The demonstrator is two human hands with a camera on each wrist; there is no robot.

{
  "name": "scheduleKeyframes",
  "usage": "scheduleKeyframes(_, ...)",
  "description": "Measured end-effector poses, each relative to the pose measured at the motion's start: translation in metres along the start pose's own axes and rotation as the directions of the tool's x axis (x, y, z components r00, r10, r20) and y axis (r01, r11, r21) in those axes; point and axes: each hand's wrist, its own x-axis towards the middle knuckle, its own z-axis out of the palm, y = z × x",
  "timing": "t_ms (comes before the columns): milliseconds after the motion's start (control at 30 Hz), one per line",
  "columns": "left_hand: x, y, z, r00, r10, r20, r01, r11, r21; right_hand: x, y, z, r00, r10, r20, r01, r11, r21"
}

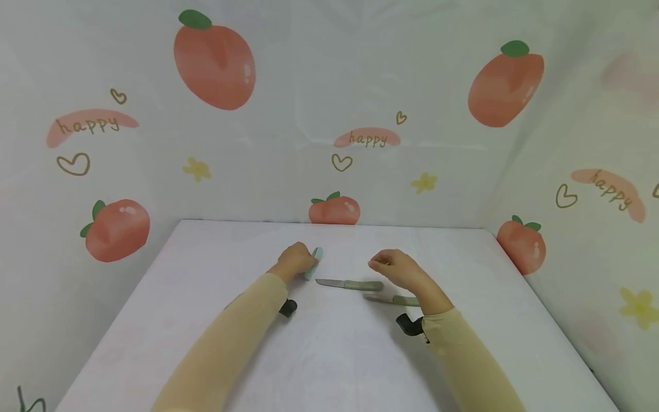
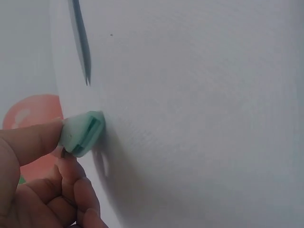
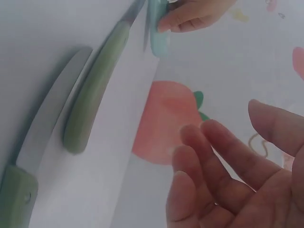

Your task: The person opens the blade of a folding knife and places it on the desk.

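Observation:
My left hand [image 1: 296, 260] pinches a slim mint-green bar [image 1: 317, 252] between thumb and fingers. In the left wrist view, a dark slot shows in the end of this bar [image 2: 85, 133]; its exact kind is unclear. Just right of it lies a green-handled knife [image 1: 363, 285], blade towards the left. A second green-handled knife [image 1: 405, 301] lies nearer and further right, its handle partly hidden by my right wrist. Above the knives hovers my right hand [image 1: 399, 269], fingers loosely bent. The right wrist view shows nothing between the thumb and fingers [image 3: 228, 142].
All of this is on a white table [image 1: 319, 355]. A white cloth [image 1: 298, 126] printed with fruit, hearts and lettering hangs behind it and at the sides. Black wrist-camera mounts [image 1: 409, 325] stick out below both wrists.

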Motion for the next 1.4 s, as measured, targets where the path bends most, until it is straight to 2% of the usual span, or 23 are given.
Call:
scheduleKeyframes(167,-0.006,-0.002,-0.002,0.999,0.045,0.001,-0.045,0.998,-0.038,0.003,-0.001,0.009,0.997,-0.019,-0.073,0.021,0.999,0.033)
scheduleKeyframes(367,-0.010,-0.002,-0.001,0.995,0.086,-0.043,-0.090,0.989,-0.115,0.008,-0.005,0.028,0.982,-0.082,-0.168,0.095,0.993,0.075)
scheduleKeyframes(567,-0.027,0.003,0.000,0.988,0.148,-0.042,-0.154,0.957,-0.245,0.014,-0.013,0.046,0.969,-0.089,-0.230,0.118,0.986,0.118)
scheduleKeyframes(700,-0.038,0.008,0.004,0.980,0.192,-0.046,-0.197,0.934,-0.298,0.016,-0.017,0.051,0.961,-0.090,-0.261,0.127,0.983,0.129)
scheduleKeyframes(1033,-0.054,0.015,0.012,0.955,0.288,-0.072,-0.294,0.887,-0.356,0.020,-0.019,0.062,0.952,-0.100,-0.290,0.152,0.975,0.162)
scheduleKeyframes(1233,-0.060,0.017,0.018,0.946,0.321,-0.044,-0.310,0.860,-0.405,0.020,-0.018,0.062,0.954,-0.097,-0.285,0.156,0.969,0.192)
scheduleKeyframes(1400,-0.063,0.017,0.021,0.937,0.349,-0.019,-0.326,0.856,-0.402,0.020,-0.016,0.062,0.963,-0.105,-0.250,0.169,0.954,0.248)
